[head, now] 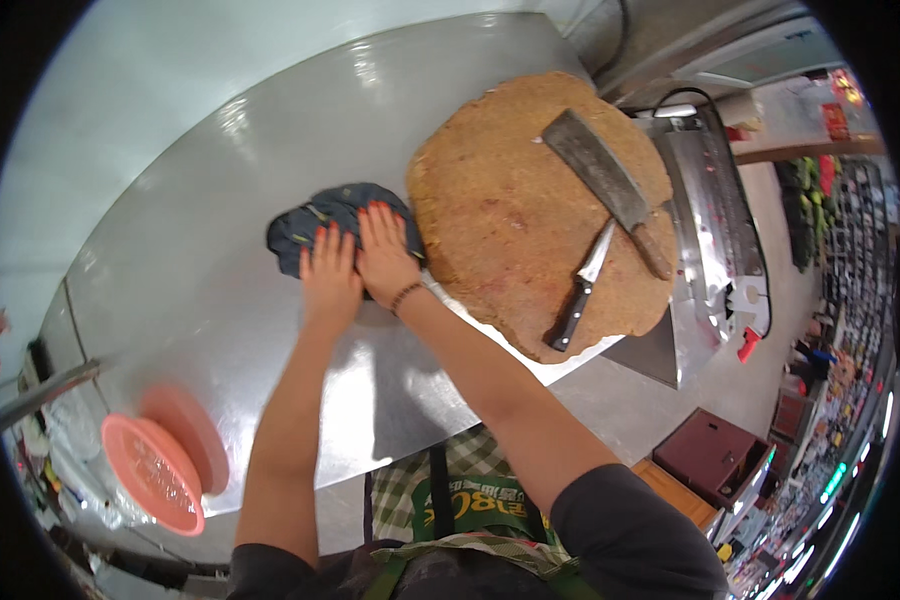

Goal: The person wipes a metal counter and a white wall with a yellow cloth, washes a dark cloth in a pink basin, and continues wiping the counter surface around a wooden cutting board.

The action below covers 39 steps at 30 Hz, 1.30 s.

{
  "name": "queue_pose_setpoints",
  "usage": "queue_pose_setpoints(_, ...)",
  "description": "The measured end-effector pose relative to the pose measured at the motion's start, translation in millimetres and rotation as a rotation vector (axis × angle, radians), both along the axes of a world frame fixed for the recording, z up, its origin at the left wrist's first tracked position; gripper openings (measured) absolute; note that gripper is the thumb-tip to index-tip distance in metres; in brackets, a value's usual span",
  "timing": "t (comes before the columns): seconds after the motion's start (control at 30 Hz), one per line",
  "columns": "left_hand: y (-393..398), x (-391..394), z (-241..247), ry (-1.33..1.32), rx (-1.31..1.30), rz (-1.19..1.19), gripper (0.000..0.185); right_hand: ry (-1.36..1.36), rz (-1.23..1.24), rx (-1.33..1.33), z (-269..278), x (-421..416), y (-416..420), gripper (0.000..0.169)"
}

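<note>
A bunched dark blue-grey cloth (300,217) lies on the stainless steel table (217,300), against the left side of a thick round wooden chopping block (487,247). Both my hands rest palm down on it with fingers stretched out. My left hand (333,274) covers its front middle part. Close beside it, my right hand (386,255) lies on the part nearer the block, a beaded bracelet (405,298) on its wrist. What is beneath my palms is hidden. On the block lie a cleaver (596,169) with a wooden handle and a black-handled knife (585,289).
A pink plastic basin (154,472) stands at the table's left front edge. Right of the block is a metal unit (697,195) with a black cable and a red-ended tool (750,343). A dark red cabinet (709,454) stands on the floor. A pale wall borders the table's far side.
</note>
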<state>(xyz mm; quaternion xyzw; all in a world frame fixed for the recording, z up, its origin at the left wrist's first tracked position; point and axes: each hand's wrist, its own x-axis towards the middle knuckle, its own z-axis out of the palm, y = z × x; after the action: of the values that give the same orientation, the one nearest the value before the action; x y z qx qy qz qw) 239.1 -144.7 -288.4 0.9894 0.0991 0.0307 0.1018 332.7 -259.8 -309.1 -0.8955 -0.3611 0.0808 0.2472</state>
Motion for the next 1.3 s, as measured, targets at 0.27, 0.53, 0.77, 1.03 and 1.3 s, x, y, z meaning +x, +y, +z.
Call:
queue_pose_setpoints(0.27, 35, 60, -14, 0.057, -0.01, 0.116, 0.06, 0.244, -0.069, 0.308, 113, 62, -15, 0.05)
queue_pose_setpoints(0.53, -15, -43, 13, 0.162, 0.02, 0.334, 0.067, -0.474, -0.388, -0.15, 136, 316, -279, 0.028)
queue_pose_setpoints(0.77, -48, -145, 12, 0.267, 0.063, 0.627, 0.065, 0.03, -0.603, -0.299, 93, 389, -305, 0.054)
queue_pose_setpoints(1.03, -57, -135, -3, 0.266, 0.11, 0.646, 0.064, -0.037, -0.636, -0.269, 94, 340, -332, 0.057)
queue_pose_setpoints(1.3, -30, -133, 6, 0.324, 0.153, 0.644, 0.062, 0.031, -0.573, -0.26, 111, 214, -329, 0.061)
